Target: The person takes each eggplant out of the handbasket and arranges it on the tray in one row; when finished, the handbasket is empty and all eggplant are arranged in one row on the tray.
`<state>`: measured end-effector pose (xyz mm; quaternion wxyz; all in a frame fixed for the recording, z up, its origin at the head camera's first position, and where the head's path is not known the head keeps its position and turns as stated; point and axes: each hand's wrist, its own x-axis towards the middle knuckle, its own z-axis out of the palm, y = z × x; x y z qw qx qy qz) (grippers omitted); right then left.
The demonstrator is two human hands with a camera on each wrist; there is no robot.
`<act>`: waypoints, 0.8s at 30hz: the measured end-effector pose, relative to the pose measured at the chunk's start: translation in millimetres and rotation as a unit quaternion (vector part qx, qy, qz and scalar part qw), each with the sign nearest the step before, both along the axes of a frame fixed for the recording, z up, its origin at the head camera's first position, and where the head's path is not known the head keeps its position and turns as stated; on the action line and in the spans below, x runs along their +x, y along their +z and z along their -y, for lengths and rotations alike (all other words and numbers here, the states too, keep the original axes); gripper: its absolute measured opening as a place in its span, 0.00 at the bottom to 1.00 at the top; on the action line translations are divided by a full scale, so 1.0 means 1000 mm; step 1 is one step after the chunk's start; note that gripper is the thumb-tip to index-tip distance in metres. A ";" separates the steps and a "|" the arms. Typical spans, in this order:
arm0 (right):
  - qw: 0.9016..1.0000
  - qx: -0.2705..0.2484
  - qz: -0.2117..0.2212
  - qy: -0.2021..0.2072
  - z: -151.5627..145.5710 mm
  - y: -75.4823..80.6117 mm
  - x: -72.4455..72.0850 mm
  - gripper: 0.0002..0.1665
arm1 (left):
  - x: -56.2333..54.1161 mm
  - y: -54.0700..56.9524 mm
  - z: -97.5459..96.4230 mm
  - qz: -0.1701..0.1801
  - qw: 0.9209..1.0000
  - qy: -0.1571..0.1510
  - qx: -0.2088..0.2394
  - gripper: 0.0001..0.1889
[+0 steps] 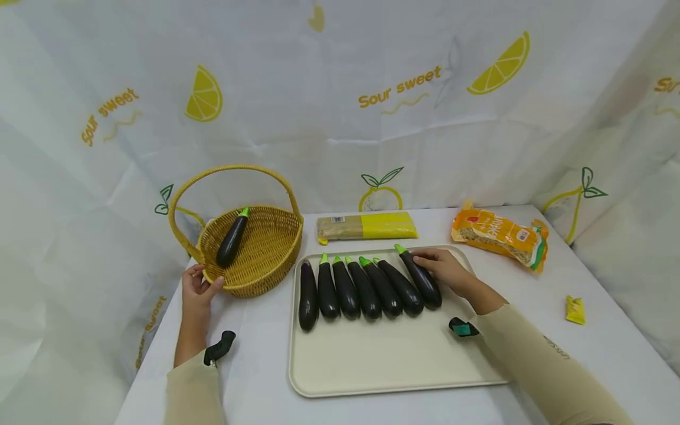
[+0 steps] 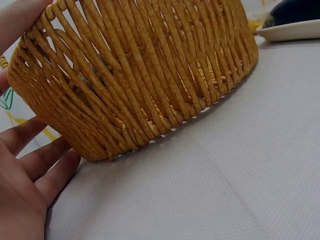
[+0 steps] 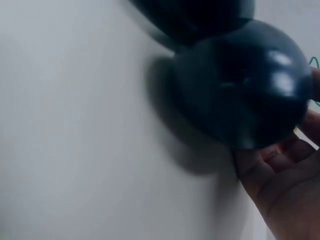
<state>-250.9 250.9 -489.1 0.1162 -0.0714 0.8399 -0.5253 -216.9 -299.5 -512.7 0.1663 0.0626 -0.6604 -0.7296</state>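
Observation:
A wicker basket [image 1: 271, 251] with a tall arched handle stands at the left with one eggplant [image 1: 232, 239] in it. My left hand [image 1: 199, 292] holds its near-left rim; the left wrist view shows the fingers against the woven side [image 2: 145, 75]. Several dark eggplants lie side by side on a cream tray [image 1: 372, 366], most with green stems toward the back. My right hand [image 1: 446, 271] grips the rightmost eggplant [image 1: 423, 280] from its right side. In the right wrist view, that eggplant's rounded end [image 3: 240, 85] covers part of the fingers.
Behind the tray lies a flat yellow-and-tan packet [image 1: 366, 226]. An orange snack bag [image 1: 502, 235] sits at the back right, and a small yellow wrapped piece [image 1: 575, 310] lies near the right edge. A white printed curtain [image 1: 329, 118] hangs behind the table.

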 end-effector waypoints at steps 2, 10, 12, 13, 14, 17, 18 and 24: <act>1.000 0.010 -0.016 -0.001 0.001 -0.005 0.004 0.28 | 0.001 -0.002 -0.001 -0.001 1.000 0.000 0.001 0.26; 0.991 0.109 -0.076 -0.016 0.006 -0.010 0.006 0.25 | 0.001 0.001 -0.002 0.009 1.000 0.000 0.001 0.26; 0.989 0.126 -0.082 -0.015 0.006 -0.010 0.006 0.25 | 0.001 0.000 -0.002 0.004 1.000 0.001 0.006 0.26; 0.987 0.132 -0.085 -0.013 0.006 -0.009 0.006 0.25 | 0.001 0.000 -0.002 0.003 1.000 0.000 0.006 0.26; 0.986 0.142 -0.090 -0.013 0.006 -0.008 0.005 0.24 | 0.001 0.000 -0.002 0.001 1.000 -0.001 0.006 0.26; 0.982 0.159 -0.102 -0.011 0.005 -0.002 0.005 0.23 | 0.001 0.000 -0.002 0.002 1.000 -0.002 0.006 0.26; 0.982 0.158 -0.102 -0.012 0.006 0.001 0.005 0.23 | 0.001 0.000 -0.002 0.002 1.000 -0.002 0.004 0.26; 0.985 0.134 -0.106 0.002 0.026 0.024 -0.003 0.23 | 0.001 -0.002 -0.003 0.000 1.000 0.003 0.004 0.26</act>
